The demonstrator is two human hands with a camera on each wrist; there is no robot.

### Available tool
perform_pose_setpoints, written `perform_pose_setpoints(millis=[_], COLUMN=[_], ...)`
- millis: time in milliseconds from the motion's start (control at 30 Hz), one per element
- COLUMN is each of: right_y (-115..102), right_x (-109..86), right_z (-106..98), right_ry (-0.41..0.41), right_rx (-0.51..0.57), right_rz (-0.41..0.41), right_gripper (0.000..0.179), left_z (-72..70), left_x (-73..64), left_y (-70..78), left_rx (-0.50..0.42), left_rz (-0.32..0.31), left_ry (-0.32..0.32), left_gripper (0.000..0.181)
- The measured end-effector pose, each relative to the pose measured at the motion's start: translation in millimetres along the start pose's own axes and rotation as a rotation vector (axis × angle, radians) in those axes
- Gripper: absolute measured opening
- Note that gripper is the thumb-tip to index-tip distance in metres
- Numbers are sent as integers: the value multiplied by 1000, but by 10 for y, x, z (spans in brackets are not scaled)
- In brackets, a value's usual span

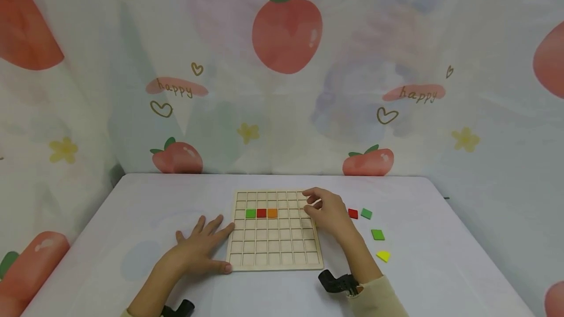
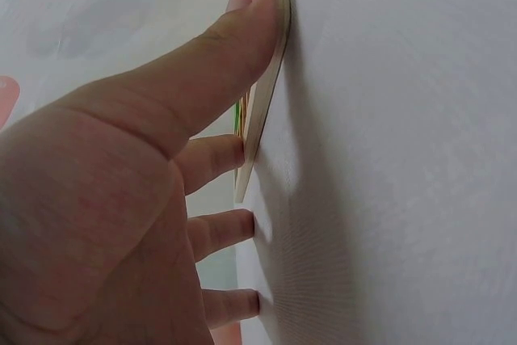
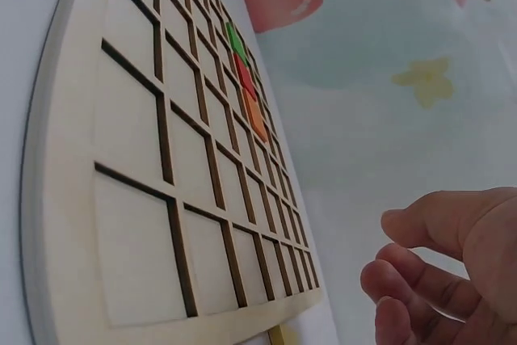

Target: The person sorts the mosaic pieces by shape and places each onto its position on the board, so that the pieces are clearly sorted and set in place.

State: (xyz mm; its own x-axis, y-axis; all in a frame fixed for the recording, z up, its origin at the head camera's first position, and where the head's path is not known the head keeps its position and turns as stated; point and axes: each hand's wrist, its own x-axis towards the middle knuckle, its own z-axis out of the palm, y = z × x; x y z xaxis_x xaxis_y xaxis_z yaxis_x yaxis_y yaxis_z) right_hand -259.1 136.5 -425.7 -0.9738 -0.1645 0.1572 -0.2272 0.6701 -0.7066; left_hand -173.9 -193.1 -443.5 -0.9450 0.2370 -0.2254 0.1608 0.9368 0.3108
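Against the spread left hand (image 1: 199,248) lies a pale square wooden board (image 1: 273,247), far right corner near the half-bent right hand (image 1: 329,213).

Behind the white worktop (image 1: 449,263) hung a pale backdrop (image 1: 282,104) printed with red fruits (image 1: 287,35), yellow flowers (image 1: 248,133), outlined hearts (image 1: 387,116) and the word "happy" (image 1: 177,87) on pink patches (image 1: 152,86).
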Motion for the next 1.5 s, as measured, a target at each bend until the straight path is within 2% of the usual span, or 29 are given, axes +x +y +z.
perform_pose_setpoints(millis=[133,600,1067,1500], right_y=[55,251,368,461], right_x=[-21,-29,-46,-33], right_z=[-88,-390,-505,-554], right_ry=[11,62,64,86], right_rx=[2,-13,-22,-4], right_rz=[-16,55,125,152], right_gripper=[34,34,36,36], left_z=[0,0,5,36], left_x=[1,-13,-19,-3], left_y=[11,12,11,-13], left_rx=[3,17,9,12], left_rz=[-8,7,16,13], left_ry=[-1,9,16,21], left_gripper=[102,103,102,101])
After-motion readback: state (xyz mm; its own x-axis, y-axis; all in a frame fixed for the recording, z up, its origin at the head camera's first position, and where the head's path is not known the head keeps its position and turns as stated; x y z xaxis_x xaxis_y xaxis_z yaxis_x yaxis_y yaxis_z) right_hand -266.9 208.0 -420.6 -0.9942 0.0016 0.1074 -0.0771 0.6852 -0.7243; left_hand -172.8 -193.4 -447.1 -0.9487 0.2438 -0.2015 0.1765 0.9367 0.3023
